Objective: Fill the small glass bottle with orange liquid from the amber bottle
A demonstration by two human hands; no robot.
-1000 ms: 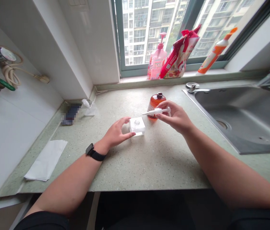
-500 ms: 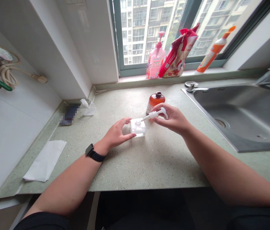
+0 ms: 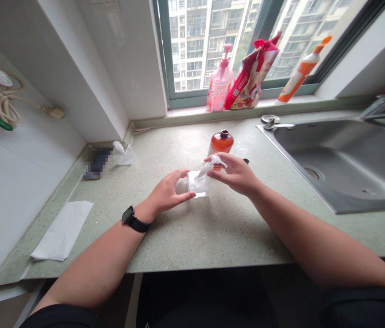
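My left hand [image 3: 171,191] grips a clear square bottle [image 3: 198,183] by its sides, thumb in front and fingers behind, on the speckled counter. Between the fingers of my right hand [image 3: 235,171] is a white pump head [image 3: 215,163], tilted over the bottle's mouth. Its lower end is at or inside the opening; how deep the tube goes I cannot make out. Just behind my right hand stands an amber bottle [image 3: 221,142] with an uncapped neck, its lower part covered by my fingers. A small dark object [image 3: 246,161] peeks out beyond my right hand.
Another clear pump bottle [image 3: 123,154] stands in the back left corner beside a blurred dark item [image 3: 97,162]. White paper sheets [image 3: 63,231] lie at the left. A steel sink [image 3: 329,210] is on the right. Along the sill are a pink pump bottle [image 3: 219,86], a red pouch [image 3: 254,75] and an orange bottle [image 3: 298,76].
My right hand has moved left and lowered the pump head further into the square bottle's mouth. The small dark object behind that hand has come into view. My left hand keeps its hold.
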